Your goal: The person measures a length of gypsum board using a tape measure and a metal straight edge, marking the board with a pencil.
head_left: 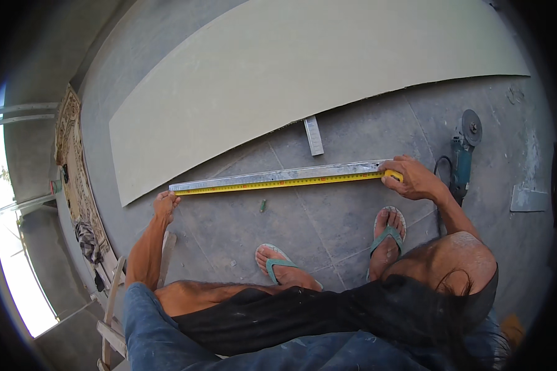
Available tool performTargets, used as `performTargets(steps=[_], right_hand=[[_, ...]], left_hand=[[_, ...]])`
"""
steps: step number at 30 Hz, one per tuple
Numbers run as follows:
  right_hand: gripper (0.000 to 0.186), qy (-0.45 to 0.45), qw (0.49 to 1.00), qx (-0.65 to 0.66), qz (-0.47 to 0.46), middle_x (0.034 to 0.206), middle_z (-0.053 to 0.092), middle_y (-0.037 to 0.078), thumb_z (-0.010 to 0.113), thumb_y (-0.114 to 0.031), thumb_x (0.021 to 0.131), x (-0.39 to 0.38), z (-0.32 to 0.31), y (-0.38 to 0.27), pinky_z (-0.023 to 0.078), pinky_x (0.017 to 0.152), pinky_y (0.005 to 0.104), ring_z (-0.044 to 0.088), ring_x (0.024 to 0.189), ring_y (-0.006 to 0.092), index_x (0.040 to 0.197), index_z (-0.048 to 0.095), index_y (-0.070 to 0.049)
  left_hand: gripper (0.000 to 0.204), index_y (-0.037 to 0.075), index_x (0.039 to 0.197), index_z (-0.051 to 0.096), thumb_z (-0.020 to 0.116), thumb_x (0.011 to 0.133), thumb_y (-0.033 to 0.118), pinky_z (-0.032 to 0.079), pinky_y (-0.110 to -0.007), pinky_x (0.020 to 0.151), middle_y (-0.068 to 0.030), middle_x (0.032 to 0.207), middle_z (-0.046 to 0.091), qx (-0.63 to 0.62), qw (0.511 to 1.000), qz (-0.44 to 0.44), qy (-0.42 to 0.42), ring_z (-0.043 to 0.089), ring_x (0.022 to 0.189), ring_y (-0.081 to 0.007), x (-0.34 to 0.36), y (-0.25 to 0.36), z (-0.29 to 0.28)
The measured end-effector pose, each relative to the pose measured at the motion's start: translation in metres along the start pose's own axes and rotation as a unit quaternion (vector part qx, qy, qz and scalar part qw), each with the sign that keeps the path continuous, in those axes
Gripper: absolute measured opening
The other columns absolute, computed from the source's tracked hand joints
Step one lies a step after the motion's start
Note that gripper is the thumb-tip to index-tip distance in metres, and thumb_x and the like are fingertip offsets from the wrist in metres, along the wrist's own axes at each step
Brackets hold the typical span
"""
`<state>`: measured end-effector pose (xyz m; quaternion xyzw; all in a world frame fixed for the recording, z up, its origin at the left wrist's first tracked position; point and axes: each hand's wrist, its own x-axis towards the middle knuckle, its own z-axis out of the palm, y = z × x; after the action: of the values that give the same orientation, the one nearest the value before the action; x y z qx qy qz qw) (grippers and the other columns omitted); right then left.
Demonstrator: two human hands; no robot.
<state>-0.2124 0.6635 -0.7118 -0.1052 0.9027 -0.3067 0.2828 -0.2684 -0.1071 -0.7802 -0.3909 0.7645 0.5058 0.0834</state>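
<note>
In the head view, a yellow steel tape measure [284, 183] with black markings is stretched along the near edge of a long, silvery metal strip [278, 173], above a grey tiled floor [346, 216]. Its free end is pinched in the left hand [164, 205]; whether the strip is also gripped there cannot be told. The yellow case is held in the closed right grip [416, 178], with fingers laid over the strip's right end. A false reading could be caused if the left pinch slipped, or if the blade were twisted off the strip's edge. If the right grip were loosened, the strip might be dropped onto feet left exposed by green-strapped flip-flops [284, 263]. Bare fingers could also be cut by the strip's thin metal edges.
</note>
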Motion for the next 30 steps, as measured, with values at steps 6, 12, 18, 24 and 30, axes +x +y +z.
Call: performTargets(steps=[6,12,18,24,30], right_hand=[[0.044,0.023,0.997,0.048,0.051,0.105,0.067,0.024,0.065,-0.033,0.09,-0.022,-0.011,0.003,0.047,0.096,0.0474,0.061,0.107,0.0391,0.127,0.059,-0.008],[0.043,0.067,0.992,-0.013,0.103,0.103,0.065,0.025,0.066,-0.028,0.087,-0.044,-0.022,0.043,0.048,0.09,0.0467,0.062,0.098,0.041,0.123,0.056,-0.006],[0.038,0.094,0.992,-0.026,0.08,0.103,0.068,0.024,0.065,-0.026,0.085,-0.041,-0.022,0.065,0.048,0.091,0.0491,0.063,0.101,0.0412,0.118,0.06,-0.006],[0.033,0.079,0.994,-0.027,0.074,0.098,0.069,0.024,0.063,-0.026,0.087,-0.037,-0.023,0.073,0.049,0.088,0.0495,0.064,0.097,0.0421,0.113,0.062,-0.005],[0.031,0.062,0.994,-0.023,0.09,0.102,0.068,0.023,0.063,-0.025,0.089,-0.036,-0.024,0.071,0.047,0.092,0.0467,0.062,0.099,0.0397,0.112,0.062,-0.004]], left_hand=[[0.028,-0.001,0.121,0.053,0.065,0.096,0.005,0.058,-0.023,0.063,-0.0093,0.101,0.064,0.068,0.997,-0.009,0.018,0.067,0.074,-0.0139,0.004,0.002,0.007],[0.028,-0.001,0.121,0.052,0.064,0.096,0.004,0.058,-0.023,0.062,-0.0094,0.099,0.064,0.098,0.995,-0.004,0.014,0.065,0.071,-0.0135,0.013,0.001,0.001],[0.024,-0.002,0.119,0.052,0.061,0.098,0.004,0.06,-0.024,0.063,-0.0094,0.098,0.064,0.107,0.994,-0.01,0.02,0.065,0.071,-0.0135,0.019,0.005,0.006],[0.022,-0.003,0.118,0.053,0.059,0.098,0.004,0.059,-0.023,0.062,-0.0091,0.097,0.064,0.114,0.993,-0.014,0.014,0.064,0.07,-0.0125,0.015,0.011,0.011],[0.022,-0.005,0.119,0.053,0.058,0.099,0.005,0.06,-0.023,0.063,-0.0105,0.098,0.064,0.119,0.993,-0.007,0.017,0.064,0.07,-0.0127,0.016,0.008,0.011]])
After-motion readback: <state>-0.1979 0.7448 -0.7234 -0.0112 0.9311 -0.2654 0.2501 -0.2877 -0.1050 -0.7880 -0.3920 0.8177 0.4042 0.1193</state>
